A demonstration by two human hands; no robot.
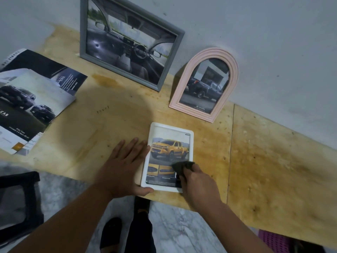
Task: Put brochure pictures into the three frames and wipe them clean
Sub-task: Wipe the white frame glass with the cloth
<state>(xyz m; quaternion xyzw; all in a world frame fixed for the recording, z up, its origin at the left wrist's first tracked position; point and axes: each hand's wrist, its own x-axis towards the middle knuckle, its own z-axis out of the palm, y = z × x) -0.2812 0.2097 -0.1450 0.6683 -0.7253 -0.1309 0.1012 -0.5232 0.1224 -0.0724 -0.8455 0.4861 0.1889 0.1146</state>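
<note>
A white frame point(191, 141) lies flat near the table's front edge with a yellow pickup picture inside. My left hand point(125, 167) presses flat against its left side, thumb at the lower corner. My right hand point(198, 183) holds a dark cloth point(182, 166) on the frame's lower right glass. A grey frame point(83, 33) with a car interior picture leans on the wall at the back. To its right a pink arched frame point(235, 73) with a dark pickup picture also leans on the wall.
Open brochures point(32, 99) lie spread on the left of the wooden table point(273, 161). A black stool point(20, 198) stands on the marble floor at lower left. A purple object point(273, 240) shows under the table at lower right.
</note>
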